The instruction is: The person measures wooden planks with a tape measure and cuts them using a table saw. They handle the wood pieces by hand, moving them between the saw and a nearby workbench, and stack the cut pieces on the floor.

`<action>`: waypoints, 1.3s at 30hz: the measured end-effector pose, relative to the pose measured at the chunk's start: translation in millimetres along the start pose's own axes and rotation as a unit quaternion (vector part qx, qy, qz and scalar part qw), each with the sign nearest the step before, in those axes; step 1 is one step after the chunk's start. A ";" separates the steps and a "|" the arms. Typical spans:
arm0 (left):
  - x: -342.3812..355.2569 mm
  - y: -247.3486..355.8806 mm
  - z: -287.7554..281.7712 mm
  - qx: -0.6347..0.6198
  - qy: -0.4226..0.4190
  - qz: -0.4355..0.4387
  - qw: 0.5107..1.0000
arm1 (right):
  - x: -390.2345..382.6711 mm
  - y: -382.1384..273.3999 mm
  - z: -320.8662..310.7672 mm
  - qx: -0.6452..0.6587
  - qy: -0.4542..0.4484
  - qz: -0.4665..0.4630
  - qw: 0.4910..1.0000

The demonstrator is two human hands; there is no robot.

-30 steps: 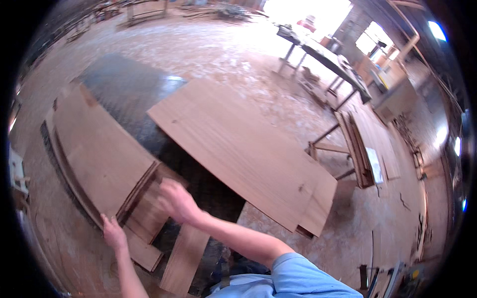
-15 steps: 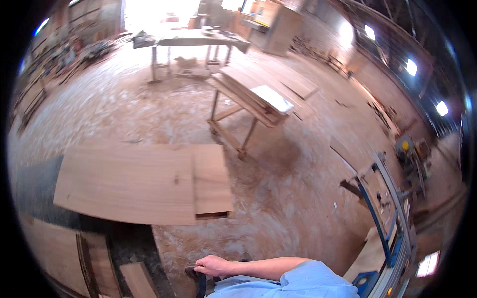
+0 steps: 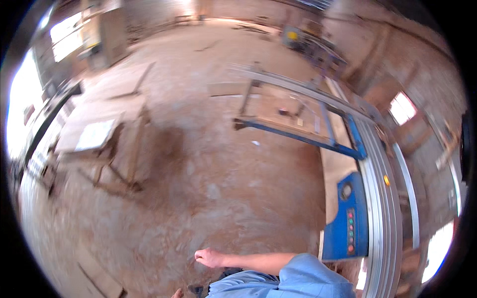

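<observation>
My right hand (image 3: 208, 258) hangs in front of my body at the lower middle, its fingers curled into a loose fist with nothing seen in them. It stays clear of every object, over the dusty floor (image 3: 213, 198). A small part of my left hand (image 3: 178, 293) shows at the lower edge; its fingers are mostly cut off. Nearest on the right stands a large blue machine, a panel saw by its look, with a silver sliding rail (image 3: 380, 213), a control panel (image 3: 350, 228) with several buttons, and a blue-edged frame table (image 3: 293, 116).
At left, wooden boards (image 3: 104, 102) lie on a wheeled stand, with a white sheet (image 3: 94, 134) on top. A board (image 3: 99, 273) shows at the lower left. Far back stand a cabinet (image 3: 112, 37) and a machine with a yellow part (image 3: 293, 37).
My view has swung to the right: the blue machine now fills the right side, and the board stand has shifted left. The large near boards have almost left the picture. My right hand stays curled.
</observation>
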State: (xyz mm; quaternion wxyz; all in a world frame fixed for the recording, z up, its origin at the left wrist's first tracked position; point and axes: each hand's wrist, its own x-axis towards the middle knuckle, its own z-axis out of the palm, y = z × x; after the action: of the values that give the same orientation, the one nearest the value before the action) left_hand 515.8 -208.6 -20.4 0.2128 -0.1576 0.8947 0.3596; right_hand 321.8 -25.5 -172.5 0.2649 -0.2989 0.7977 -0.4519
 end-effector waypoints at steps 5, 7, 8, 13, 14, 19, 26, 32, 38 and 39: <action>114.1 80.6 -3.9 0.167 -0.085 0.045 0.981 | -56.4 66.8 -139.0 -0.008 0.149 0.213 0.966; 159.1 111.8 -0.6 0.232 -0.128 0.082 0.961 | -86.5 112.6 -159.2 -0.004 0.241 0.244 0.939; 181.1 125.8 -1.0 0.261 -0.147 0.091 0.950 | -98.9 129.2 -164.6 -0.004 0.284 0.261 0.923; 281.3 182.5 5.7 0.286 -0.194 0.134 0.929 | -166.4 169.7 -201.2 0.031 0.335 0.405 0.850; 298.0 200.1 6.3 0.328 -0.202 0.145 0.911 | -184.2 194.5 -191.7 0.031 0.354 0.430 0.830; 394.3 258.8 23.4 0.381 -0.210 0.313 0.844 | -275.6 252.2 -168.8 0.287 0.453 0.559 0.632; 519.7 356.0 71.2 0.535 -0.214 0.368 0.730 | -314.1 284.2 -147.8 0.369 0.614 0.532 0.452; 516.4 452.1 147.6 0.455 -0.214 0.441 0.744 | -384.4 371.1 -133.8 0.084 0.529 0.650 0.539; 481.3 510.3 232.8 0.465 -0.275 0.343 0.768 | -485.5 419.3 -232.2 0.084 0.611 0.644 0.452; 468.9 525.2 244.8 0.469 -0.279 0.365 0.755 | -499.5 427.0 -239.4 0.048 0.602 0.667 0.436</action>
State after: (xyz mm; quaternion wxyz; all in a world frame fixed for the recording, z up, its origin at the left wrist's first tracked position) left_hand -50.3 268.2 -108.8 0.3526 0.4074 0.8420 -0.0269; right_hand 394.7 643.3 -363.9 -0.0490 0.6863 0.6854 -0.2385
